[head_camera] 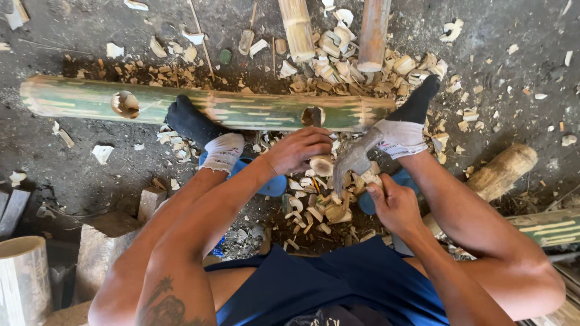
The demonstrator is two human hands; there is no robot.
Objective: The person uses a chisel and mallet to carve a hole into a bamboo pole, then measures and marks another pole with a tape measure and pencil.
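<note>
A long green bamboo pole [241,108] lies across the ground, held under my two socked feet. It has a round hole at the left [125,104] and a cut hole near the right [312,116]. My left hand [296,150] grips a short wooden tool or peg [321,165] just below the right hole. My right hand [393,202] holds a hammer [353,158] by its handle, the metal head close beside the left hand.
Bamboo chips [314,208] litter the ground between my legs and beyond the pole. Two bamboo sections [297,27] [373,33] lie at the top. A log [501,172] lies at the right, wooden blocks [103,247] and a bamboo cylinder [23,278] at the left.
</note>
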